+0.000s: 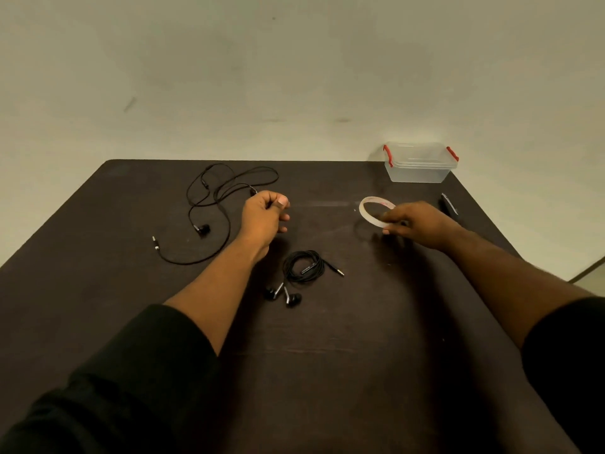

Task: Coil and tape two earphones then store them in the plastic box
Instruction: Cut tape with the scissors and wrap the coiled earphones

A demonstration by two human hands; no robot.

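A coiled black earphone (302, 268) lies at the table's middle, its two earbuds toward me and its plug pointing right. A second black earphone (216, 198) lies uncoiled at the far left, cable spread in loose loops. My left hand (263, 216) is closed on part of that loose cable, near one earbud end. My right hand (419, 224) holds a thin white tape roll (368, 213) by its near edge, tilted just above the table. A clear plastic box (419, 165) with red clips and its lid on stands at the far right corner.
A dark pen-like tool (448, 204) lies right of the tape roll, near the table's right edge. The dark table (327, 355) ends at a pale wall behind.
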